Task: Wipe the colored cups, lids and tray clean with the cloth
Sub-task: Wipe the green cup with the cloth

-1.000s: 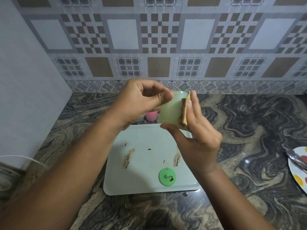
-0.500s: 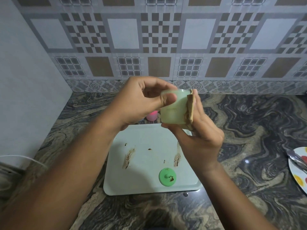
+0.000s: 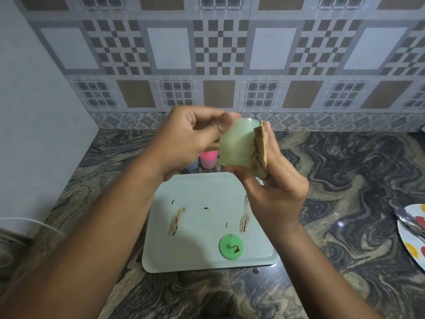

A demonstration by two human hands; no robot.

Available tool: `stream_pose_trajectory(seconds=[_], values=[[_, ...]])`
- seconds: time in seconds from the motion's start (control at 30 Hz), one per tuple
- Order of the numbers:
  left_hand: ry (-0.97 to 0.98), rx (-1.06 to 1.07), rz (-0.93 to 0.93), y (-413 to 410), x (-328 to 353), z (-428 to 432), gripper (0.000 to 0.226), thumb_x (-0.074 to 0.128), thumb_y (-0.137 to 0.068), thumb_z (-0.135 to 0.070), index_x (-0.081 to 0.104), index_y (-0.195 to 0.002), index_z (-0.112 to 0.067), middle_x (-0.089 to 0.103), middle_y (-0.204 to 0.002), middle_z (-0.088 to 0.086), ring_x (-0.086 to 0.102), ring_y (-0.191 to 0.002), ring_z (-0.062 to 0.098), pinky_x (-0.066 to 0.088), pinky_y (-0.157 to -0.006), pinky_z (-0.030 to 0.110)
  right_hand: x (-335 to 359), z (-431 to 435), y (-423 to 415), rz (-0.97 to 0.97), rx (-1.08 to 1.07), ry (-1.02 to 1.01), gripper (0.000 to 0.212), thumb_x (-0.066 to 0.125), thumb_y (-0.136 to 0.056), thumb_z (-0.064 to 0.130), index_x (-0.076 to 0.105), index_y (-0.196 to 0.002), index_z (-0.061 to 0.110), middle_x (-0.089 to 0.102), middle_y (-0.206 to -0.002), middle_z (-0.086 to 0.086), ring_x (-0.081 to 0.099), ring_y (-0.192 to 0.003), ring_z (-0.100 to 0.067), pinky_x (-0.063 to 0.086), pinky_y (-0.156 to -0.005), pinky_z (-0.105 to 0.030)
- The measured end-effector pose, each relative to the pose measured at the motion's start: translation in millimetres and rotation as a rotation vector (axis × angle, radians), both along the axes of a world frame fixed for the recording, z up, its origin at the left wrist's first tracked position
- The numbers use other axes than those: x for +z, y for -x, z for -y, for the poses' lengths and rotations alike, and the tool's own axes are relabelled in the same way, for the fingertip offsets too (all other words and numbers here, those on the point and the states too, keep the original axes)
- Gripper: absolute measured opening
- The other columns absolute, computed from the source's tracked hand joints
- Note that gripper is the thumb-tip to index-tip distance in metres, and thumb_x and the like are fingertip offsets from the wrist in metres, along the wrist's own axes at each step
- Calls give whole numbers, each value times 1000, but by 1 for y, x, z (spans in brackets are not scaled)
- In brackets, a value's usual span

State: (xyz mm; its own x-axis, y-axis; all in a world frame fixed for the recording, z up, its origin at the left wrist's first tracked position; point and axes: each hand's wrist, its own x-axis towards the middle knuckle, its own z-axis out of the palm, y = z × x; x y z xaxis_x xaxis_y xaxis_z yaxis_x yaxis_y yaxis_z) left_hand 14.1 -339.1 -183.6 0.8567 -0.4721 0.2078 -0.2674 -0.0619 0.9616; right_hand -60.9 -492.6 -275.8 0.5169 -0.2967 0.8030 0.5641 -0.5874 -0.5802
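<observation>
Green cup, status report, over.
Left hand grips green cup, right hand presses cloth against its side. Stains on tray and green lid, not yet wiped. Nothing in the way.

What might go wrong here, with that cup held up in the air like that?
1. The green cup is in mid-air, with the left hand at its rim and the right hand pressing the cloth to its side. A slip could drop it onto the tray.
2. The cloth looks brown, perhaps soiled, so it may smear the cup instead of cleaning it.
</observation>
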Motion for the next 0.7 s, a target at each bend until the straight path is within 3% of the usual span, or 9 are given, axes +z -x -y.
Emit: stream_pose_trajectory(seconds=[0.13, 0.27, 0.37, 0.47, 0.53, 0.63, 0.7], values=[[50, -23, -29, -4, -1, -3, 27, 69, -80, -18, 73, -107, -12, 77, -104, 0, 72, -99, 16, 60, -77, 29, 1, -2, 0, 3, 26, -42, 66, 83, -86, 22, 54, -133, -13, 57, -141, -19, 64, -126, -39, 58, -99, -46], [51, 4, 5, -1, 1, 0, 23, 77, -72, -23, 76, -93, -12, 78, -92, 0, 74, -87, 15, 59, -72, 28, 1, -2, 2, 15, -80, 112, 67, 89, -82, 24, 59, -128, -14, 56, -139, -28, 60, -131, -26, 60, -96, -38], [48, 32, 34, 1, -3, 2, 27, 75, -76, -32, 76, -96, -13, 78, -95, 2, 74, -92, 18, 60, -80, 35, -1, -3, 2, -16, -16, 31, 69, 88, -83, 24, 57, -132, -13, 56, -140, -28, 62, -129, -34, 59, -98, -41], [74, -1, -71, -2, -8, -3, 30, 64, -86, -28, 73, -109, -13, 76, -108, 5, 71, -103, 21, 58, -85, 36, -4, -5, -1, -46, 84, -131, 65, 84, -85, 30, 55, -139, 7, 61, -137, -26, 65, -121, -45, 58, -95, -54], [91, -13, -113, -4, -11, -6, 27, 65, -84, -22, 74, -108, -13, 76, -105, 5, 72, -99, 21, 59, -81, 35, -5, -7, -2, -62, 109, -171, 63, 83, -86, 33, 56, -139, 12, 63, -136, -25, 66, -119, -46, 57, -91, -60], [67, 39, -85, -2, -9, -5, 17, 74, -74, -26, 79, -89, -21, 78, -90, 1, 73, -84, 16, 60, -70, 31, -7, -6, -1, -71, 34, -29, 67, 84, -85, 32, 59, -133, -7, 59, -138, -27, 65, -125, -34, 59, -95, -48], [1, 70, -7, 2, -9, -3, 21, 79, -70, -31, 78, -87, -18, 78, -86, 1, 74, -83, 20, 62, -69, 36, -8, -4, 0, -61, -1, 86, 68, 88, -82, 29, 60, -131, -9, 56, -141, -28, 59, -133, -20, 58, -100, -39]])
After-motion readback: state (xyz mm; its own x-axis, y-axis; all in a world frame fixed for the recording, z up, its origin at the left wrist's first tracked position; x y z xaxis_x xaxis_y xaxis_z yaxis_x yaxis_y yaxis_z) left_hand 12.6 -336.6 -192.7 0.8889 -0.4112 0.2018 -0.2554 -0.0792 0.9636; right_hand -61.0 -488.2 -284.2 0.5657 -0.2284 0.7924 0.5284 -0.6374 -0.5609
